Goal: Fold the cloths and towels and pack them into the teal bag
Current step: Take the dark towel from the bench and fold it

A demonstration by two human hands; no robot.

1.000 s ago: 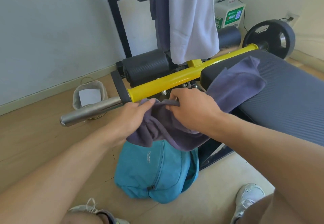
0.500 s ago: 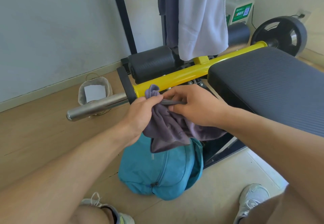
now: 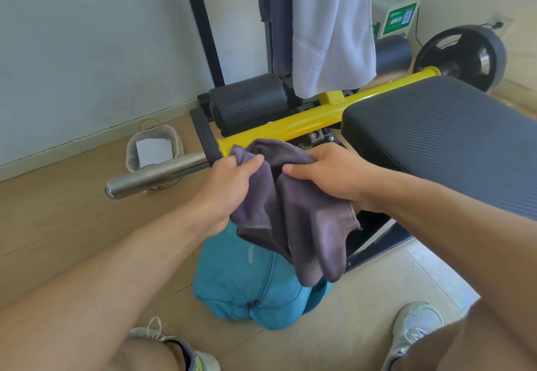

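From the head cam I've got both hands on the purple cloth (image 3: 302, 213): left hand (image 3: 229, 184) pinching one bunched corner, right hand (image 3: 334, 176) gripping the top edge. It hangs right over the teal bag (image 3: 247, 286) on the floor, in front of the yellow bar (image 3: 290, 126) and the bench pad (image 3: 453, 132).

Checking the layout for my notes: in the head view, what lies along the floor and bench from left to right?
Small basket → steel bar end → left hand → purple cloth → right hand → bench pad.
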